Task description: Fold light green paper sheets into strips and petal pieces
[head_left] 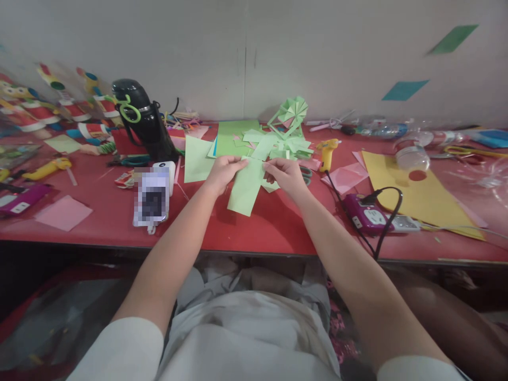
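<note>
A light green paper strip (245, 193) hangs between my hands over the red table, its lower end towards me. My left hand (225, 172) pinches its upper left edge between thumb and fingers. At the upper right edge, the thumb and fingers of my right hand (284, 175) are pressed together on the strip. Behind my hands lies a heap of green paper pieces (291, 146), with a folded green paper fan shape (293, 112) standing on it. Dark scissor handles (306, 173) show partly beside my right hand.
A phone (151, 198) and a black flask (138, 119) stand on the left. To the right are a yellow glue gun (327, 153), a purple power strip (367, 214) with a black cord, yellow paper (432, 206) and a plastic bottle (413, 156). The red table's edge (257, 252) runs before me.
</note>
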{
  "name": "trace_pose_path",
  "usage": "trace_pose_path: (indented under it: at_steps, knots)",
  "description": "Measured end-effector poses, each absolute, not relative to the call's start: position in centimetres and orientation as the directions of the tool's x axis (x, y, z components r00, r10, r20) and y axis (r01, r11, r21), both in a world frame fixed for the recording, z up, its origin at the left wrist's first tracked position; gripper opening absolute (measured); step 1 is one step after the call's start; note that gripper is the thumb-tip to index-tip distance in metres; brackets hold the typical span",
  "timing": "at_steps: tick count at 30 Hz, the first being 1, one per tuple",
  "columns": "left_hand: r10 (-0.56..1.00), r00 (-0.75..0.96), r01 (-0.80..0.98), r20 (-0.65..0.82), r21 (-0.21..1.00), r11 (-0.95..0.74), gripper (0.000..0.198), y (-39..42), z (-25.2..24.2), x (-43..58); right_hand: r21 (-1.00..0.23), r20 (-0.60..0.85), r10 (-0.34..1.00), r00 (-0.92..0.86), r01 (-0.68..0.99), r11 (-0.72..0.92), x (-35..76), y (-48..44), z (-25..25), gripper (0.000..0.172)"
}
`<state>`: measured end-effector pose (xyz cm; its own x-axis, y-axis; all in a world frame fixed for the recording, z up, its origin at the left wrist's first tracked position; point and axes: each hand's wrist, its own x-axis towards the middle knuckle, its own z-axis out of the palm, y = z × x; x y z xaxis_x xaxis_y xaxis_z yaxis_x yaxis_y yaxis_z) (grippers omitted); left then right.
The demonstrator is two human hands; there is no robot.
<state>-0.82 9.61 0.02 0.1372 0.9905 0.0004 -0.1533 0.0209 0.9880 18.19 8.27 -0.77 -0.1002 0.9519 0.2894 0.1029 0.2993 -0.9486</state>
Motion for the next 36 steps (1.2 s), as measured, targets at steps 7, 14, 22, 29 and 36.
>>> trace_pose_path:
  at_steps: [7, 14, 22, 29, 36]
  knots:
    - [0.992, 0.118, -0.108, 0.055, 0.993, -0.042, 0.029, 10.0, -0.3, -1.0, -0.947, 0.289, 0.949, -0.124, 0.106, 0.302, 18.6, 8.4, -0.9, 0.025]
    - [0.994, 0.049, -0.076, 0.102, 0.992, -0.098, 0.026, 10.4, -0.5, -1.1, -0.945, 0.286, 0.944, -0.163, 0.113, 0.306, 18.5, 8.3, -0.8, 0.028]
    - [0.990, 0.070, -0.039, 0.124, 0.992, -0.122, 0.028, 10.3, -0.2, -1.4, -0.948, 0.275, 0.947, -0.164, 0.119, 0.295, 18.6, 8.2, -0.7, 0.026]
    - [0.990, 0.068, -0.055, 0.126, 0.991, -0.123, 0.026, 10.2, -0.1, -1.5, -0.948, 0.274, 0.946, -0.175, 0.115, 0.296, 18.8, 8.0, -0.6, 0.025]
    - [0.988, 0.023, -0.020, 0.156, 0.988, -0.155, 0.024, 10.8, -0.8, -1.7, -0.951, 0.253, 0.946, -0.205, 0.126, 0.282, 18.6, 8.0, -0.5, 0.028]
